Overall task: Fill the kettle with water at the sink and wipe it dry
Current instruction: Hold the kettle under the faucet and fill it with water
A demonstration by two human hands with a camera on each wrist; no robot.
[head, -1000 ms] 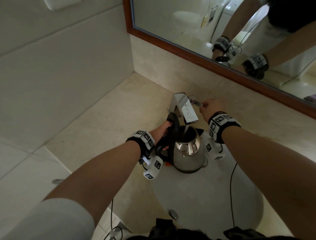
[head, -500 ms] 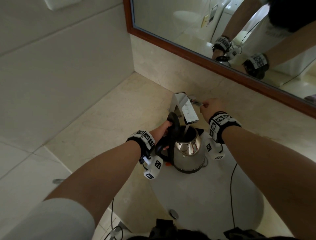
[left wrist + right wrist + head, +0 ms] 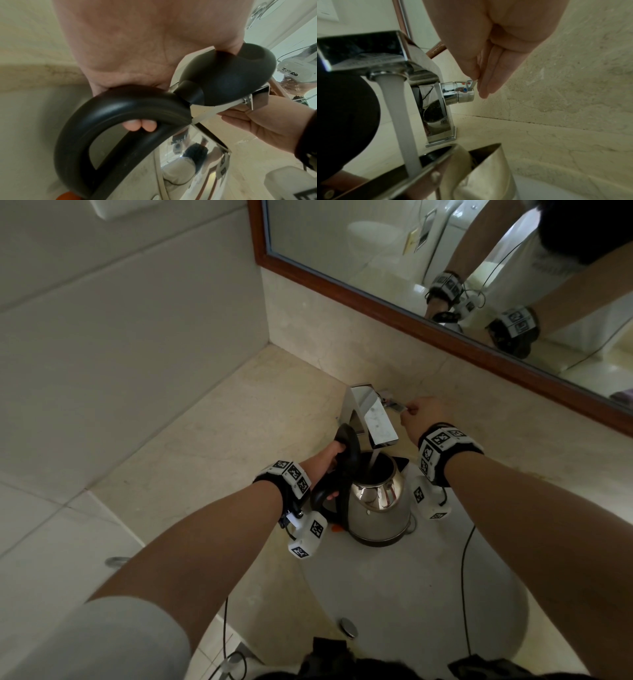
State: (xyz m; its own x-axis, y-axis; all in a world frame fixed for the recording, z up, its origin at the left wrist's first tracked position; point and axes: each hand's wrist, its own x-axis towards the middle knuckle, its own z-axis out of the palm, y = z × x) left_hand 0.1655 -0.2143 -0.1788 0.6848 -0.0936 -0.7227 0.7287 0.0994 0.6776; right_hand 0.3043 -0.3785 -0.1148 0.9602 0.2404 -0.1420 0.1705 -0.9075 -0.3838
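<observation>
A steel kettle point(image 3: 378, 508) with a black handle point(image 3: 106, 111) stands in the white sink point(image 3: 411, 594) under the square chrome tap point(image 3: 371, 416). Its black lid point(image 3: 240, 81) is tipped open. A stream of water point(image 3: 400, 119) runs from the spout into the kettle's mouth point(image 3: 436, 155). My left hand point(image 3: 325, 460) grips the handle, fingers curled round it. My right hand point(image 3: 419, 414) pinches the tap's thin lever point(image 3: 473, 83) on its right side, beside the red and blue marks.
A beige stone counter point(image 3: 222, 422) surrounds the sink, with a tiled wall on the left. A wood-framed mirror point(image 3: 445, 261) hangs behind the tap. A chrome overflow cap point(image 3: 348, 627) sits in the basin's near wall. Thin black cables point(image 3: 464, 577) trail over the sink.
</observation>
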